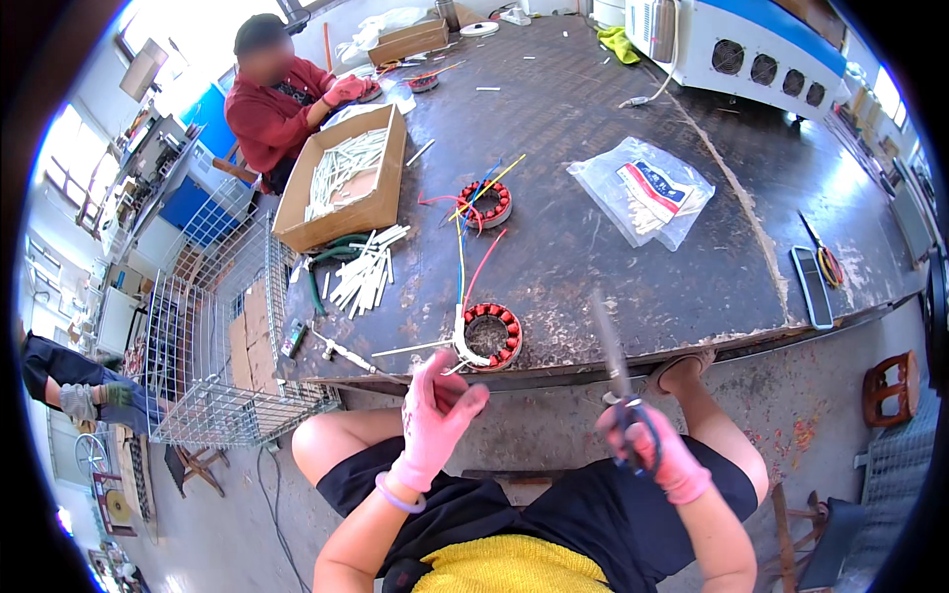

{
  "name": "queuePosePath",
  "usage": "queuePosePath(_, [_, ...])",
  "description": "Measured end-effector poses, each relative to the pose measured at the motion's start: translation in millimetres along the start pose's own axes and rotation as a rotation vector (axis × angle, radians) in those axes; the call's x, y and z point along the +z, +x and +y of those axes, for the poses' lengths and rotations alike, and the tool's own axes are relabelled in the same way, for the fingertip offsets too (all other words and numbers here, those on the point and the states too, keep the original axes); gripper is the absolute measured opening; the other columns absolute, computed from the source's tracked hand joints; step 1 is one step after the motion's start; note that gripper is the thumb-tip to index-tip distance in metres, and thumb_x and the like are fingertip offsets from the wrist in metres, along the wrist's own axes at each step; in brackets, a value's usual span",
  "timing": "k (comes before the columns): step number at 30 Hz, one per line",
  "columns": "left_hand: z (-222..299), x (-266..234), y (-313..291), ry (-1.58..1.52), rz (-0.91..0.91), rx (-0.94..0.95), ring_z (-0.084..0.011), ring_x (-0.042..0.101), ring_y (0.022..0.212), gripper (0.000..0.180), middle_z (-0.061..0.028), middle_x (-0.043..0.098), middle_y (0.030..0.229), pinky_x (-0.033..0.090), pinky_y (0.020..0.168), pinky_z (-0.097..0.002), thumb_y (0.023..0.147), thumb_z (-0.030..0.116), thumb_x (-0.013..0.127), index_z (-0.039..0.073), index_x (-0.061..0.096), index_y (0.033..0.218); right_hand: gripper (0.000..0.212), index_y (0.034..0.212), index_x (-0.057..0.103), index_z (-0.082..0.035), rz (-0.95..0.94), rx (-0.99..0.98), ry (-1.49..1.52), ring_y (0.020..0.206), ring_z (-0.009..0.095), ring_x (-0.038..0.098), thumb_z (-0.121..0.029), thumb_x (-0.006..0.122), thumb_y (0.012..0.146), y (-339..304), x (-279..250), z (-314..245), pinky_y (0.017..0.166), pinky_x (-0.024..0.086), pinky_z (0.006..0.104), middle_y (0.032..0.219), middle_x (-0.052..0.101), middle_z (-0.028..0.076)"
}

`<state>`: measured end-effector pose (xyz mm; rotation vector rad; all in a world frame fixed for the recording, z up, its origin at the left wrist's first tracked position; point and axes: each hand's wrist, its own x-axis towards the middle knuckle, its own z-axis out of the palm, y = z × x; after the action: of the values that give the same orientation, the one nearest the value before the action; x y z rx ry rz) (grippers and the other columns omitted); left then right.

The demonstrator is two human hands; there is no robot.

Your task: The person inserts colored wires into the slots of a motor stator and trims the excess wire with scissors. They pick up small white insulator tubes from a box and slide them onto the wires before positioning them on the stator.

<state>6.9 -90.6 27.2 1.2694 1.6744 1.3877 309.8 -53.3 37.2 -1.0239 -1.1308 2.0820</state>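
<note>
My left hand (435,420), in a pink glove, is raised at the table's near edge with its fingers apart and nothing visible in them. Just beyond its fingertips lies a motor stator (512,339), a ring with red windings, white cord or sleeving on its left side, and blue, yellow and red leads running away from me. My right hand (664,460), also gloved, is closed round the dark handles of scissors (615,356). Their blades point away from me, blurred by motion. Farther back sits a second red-wound stator (486,206) with coloured leads.
Loose white sleeves (366,275) lie left of the stators, beside green-handled pliers (316,287) and a cardboard box (390,188) of more sleeves. On the right are a plastic bag (647,193), a phone (812,287) and other scissors (828,262). A co-worker (272,109) sits at the far left.
</note>
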Motion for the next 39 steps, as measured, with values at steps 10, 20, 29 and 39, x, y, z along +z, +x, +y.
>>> queuePosePath(10, [-19,-6,7,-0.098,-0.096,0.081,-0.0101,0.061,0.076,0.021,-0.0043,0.062,0.089,0.047,0.063,-0.0255,0.102,0.02,0.058,0.001,0.067,0.105,0.031,0.11,0.061,-0.001,-0.114,0.216,-0.141,0.072,0.006,0.054,-0.021,0.072,0.09,20,42,11,0.067,0.046,0.0246,0.079,0.059,-0.002])
queuePosePath(20, [-36,4,-5,-0.427,-0.079,-0.077,-0.0126,0.062,0.082,0.032,-0.0058,0.064,0.101,0.05,0.069,-0.0279,0.106,0.032,0.048,0.003,0.061,0.105,0.022,0.114,0.058,-0.004,-0.345,0.281,0.076,0.06,-0.002,0.032,-0.018,0.05,0.098,21,48,33,0.053,0.025,0.0148,0.071,0.041,-0.012])
queuePosePath(29, [-44,11,-2,-0.523,-0.03,-0.126,-0.0157,0.062,0.081,0.032,-0.0096,0.064,0.102,0.052,0.069,-0.029,0.107,0.029,0.046,0.002,0.057,0.095,0.05,0.103,0.061,-0.006,-0.374,0.163,-0.18,0.066,0.004,0.039,-0.055,0.05,0.096,40,44,35,0.06,0.036,0.0208,0.075,0.045,-0.007])
queuePosePath(39, [-46,13,-2,-0.554,-0.023,-0.163,-0.0167,0.062,0.08,0.033,-0.0101,0.063,0.098,0.054,0.068,-0.0303,0.107,0.031,0.045,0.003,0.054,0.092,0.046,0.096,0.061,-0.007,-0.351,0.199,-0.18,0.063,0.003,0.038,-0.053,0.055,0.095,46,48,29,0.056,0.034,0.0207,0.073,0.045,-0.006])
